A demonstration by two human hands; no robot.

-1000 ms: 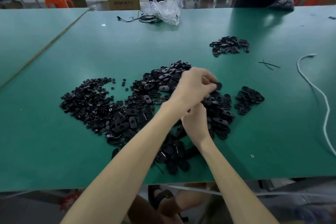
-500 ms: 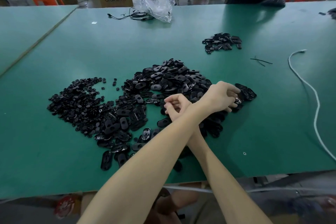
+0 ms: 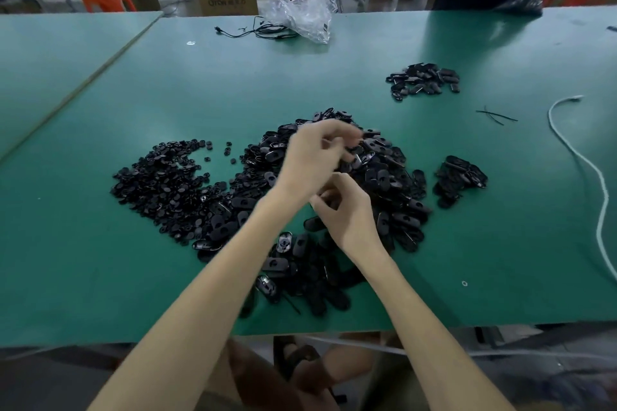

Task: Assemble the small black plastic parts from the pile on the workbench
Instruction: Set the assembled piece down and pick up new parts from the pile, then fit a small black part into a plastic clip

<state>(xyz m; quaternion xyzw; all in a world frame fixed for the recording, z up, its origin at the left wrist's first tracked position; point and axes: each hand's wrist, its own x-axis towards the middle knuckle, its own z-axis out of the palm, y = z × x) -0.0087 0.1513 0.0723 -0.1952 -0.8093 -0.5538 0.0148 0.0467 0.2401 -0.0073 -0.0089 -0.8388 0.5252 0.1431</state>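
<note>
Both curled, the left grip [image 3: 312, 160] sits at eleven o'clock of the right grip [image 3: 349, 213], over the pile of black parts [image 3: 187, 190] on the green worktop [image 3: 100, 277]; whether either holds anything, I cannot tell.

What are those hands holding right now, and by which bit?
Cannot be told. The left hand and right hand curl their fingers over the pile of black parts, but blur hides whether either pinches a part.
</note>
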